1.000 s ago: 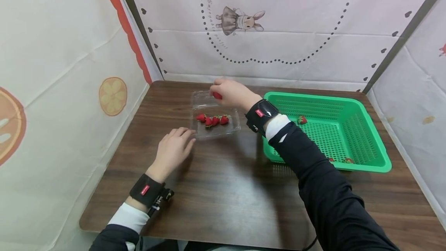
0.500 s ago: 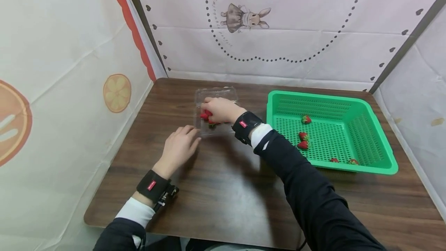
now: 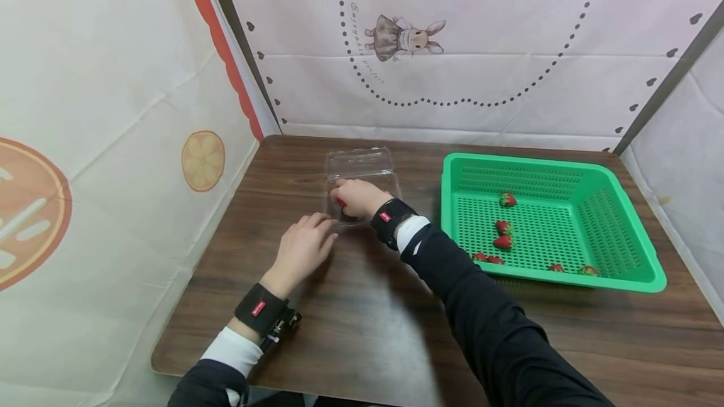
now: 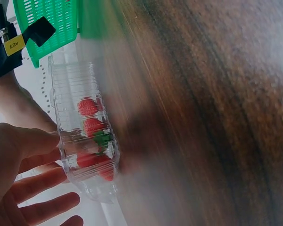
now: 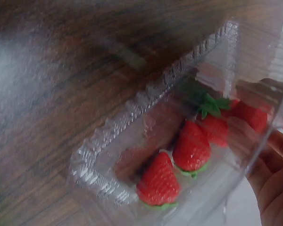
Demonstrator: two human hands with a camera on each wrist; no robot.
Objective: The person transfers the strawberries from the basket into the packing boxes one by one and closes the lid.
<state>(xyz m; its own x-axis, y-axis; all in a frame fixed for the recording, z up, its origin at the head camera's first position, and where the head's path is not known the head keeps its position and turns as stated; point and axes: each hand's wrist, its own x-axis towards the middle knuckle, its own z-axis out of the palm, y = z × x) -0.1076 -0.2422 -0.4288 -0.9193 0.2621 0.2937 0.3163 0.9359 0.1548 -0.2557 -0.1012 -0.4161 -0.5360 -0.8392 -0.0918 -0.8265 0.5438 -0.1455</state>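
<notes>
Nearest, left hand (image 3: 303, 249) lies flat on the worktop (image 3: 362, 325), fingers relaxed and touching the clear box (image 3: 362, 171). Right hand (image 3: 355, 198) sits inside it, fingers curled round a strawberry (image 3: 340, 202); whether released, cannot tell. Several berries (image 5: 188, 150) lie boxed, about seven remain in the basket (image 3: 622, 272) beyond.

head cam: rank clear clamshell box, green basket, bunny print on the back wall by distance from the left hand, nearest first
1. Clear clamshell box: just beyond the fingertips of the left hand, with the right hand inside it.
2. Green basket: off to the right on the table, strawberries inside.
3. Bunny print: up on the back wall, farthest.
</notes>
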